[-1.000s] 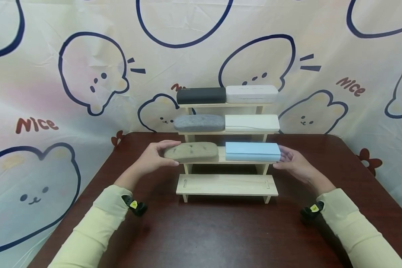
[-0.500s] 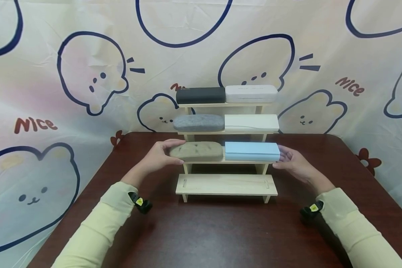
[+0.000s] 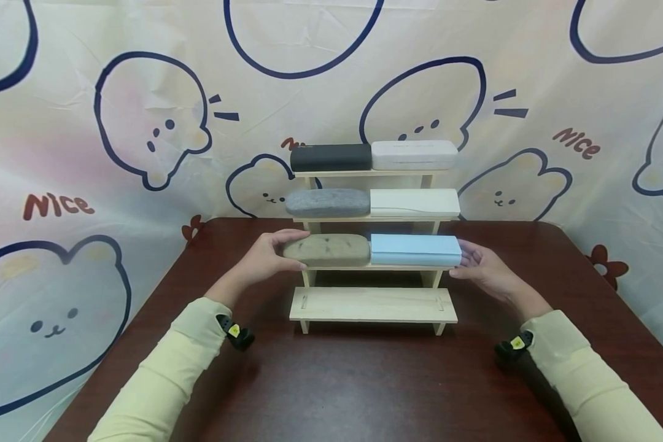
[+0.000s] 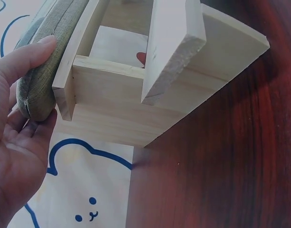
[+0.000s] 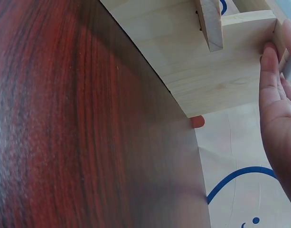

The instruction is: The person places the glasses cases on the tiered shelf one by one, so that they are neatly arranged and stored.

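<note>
On the third tier of a wooden stepped stand (image 3: 372, 305), an olive fabric glasses case (image 3: 327, 250) lies at the left and a light blue glasses case (image 3: 416, 250) at the right. My left hand (image 3: 265, 256) grips the olive case by its left end. The left wrist view shows the thumb (image 4: 48, 45) across that case and the other fingers around its end. Around the blue case's right end is my right hand (image 3: 486, 268), its thumb near the front corner. In the right wrist view a straight finger (image 5: 269, 66) lies beside the shelf end.
Above, the shelves bear a grey case (image 3: 328, 203) beside a cream case (image 3: 414, 202), and a black case (image 3: 330, 158) beside a white case (image 3: 414, 155). The bare lowest shelf is in front. A dark red table (image 3: 359, 387) supports the stand, with a patterned cloth (image 3: 320, 98) behind.
The left hand has moved right with the olive case, which has slid along the shelf until its right end is close against the blue case. The right hand has stayed in place.
</note>
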Demonstrator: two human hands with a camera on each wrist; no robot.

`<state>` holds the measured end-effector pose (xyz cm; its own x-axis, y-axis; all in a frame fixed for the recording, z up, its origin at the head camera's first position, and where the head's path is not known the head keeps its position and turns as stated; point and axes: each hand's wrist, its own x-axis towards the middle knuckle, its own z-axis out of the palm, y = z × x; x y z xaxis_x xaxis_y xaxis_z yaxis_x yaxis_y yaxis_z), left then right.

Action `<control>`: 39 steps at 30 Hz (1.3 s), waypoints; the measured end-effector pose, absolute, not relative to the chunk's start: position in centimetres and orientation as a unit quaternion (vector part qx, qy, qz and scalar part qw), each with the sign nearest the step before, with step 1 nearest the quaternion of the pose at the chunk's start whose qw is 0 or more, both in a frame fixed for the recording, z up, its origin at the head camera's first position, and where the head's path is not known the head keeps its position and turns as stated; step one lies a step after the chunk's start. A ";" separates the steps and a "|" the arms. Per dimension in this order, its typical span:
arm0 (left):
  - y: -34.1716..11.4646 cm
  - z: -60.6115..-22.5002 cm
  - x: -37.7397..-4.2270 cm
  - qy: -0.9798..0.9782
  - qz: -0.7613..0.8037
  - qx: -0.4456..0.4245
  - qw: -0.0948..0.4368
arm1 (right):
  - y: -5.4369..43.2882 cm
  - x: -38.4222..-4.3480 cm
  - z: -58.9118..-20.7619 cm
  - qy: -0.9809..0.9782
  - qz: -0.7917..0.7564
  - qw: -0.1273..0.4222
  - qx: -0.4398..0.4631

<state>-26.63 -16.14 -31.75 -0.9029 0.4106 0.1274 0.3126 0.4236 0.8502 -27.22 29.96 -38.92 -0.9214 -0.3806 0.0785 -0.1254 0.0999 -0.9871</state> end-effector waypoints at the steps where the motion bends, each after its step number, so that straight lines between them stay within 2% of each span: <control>1: -16.1 -31.8 -26.7 0.842 0.492 0.215 0.051 | 30.0 -27.2 -38.9 0.736 -0.648 0.098 -0.170; 16: -16.0 -31.8 -27.1 0.840 0.493 0.217 0.058 | 30.0 -27.1 -39.0 0.737 -0.646 0.096 -0.171; 23: -16.8 -34.3 -29.3 0.834 0.501 0.227 0.046 | 30.1 -27.2 -39.1 0.736 -0.647 0.096 -0.175; 39: -16.9 -34.2 -29.1 0.838 0.493 0.232 0.036 | 30.1 -27.2 -39.1 0.738 -0.645 0.099 -0.172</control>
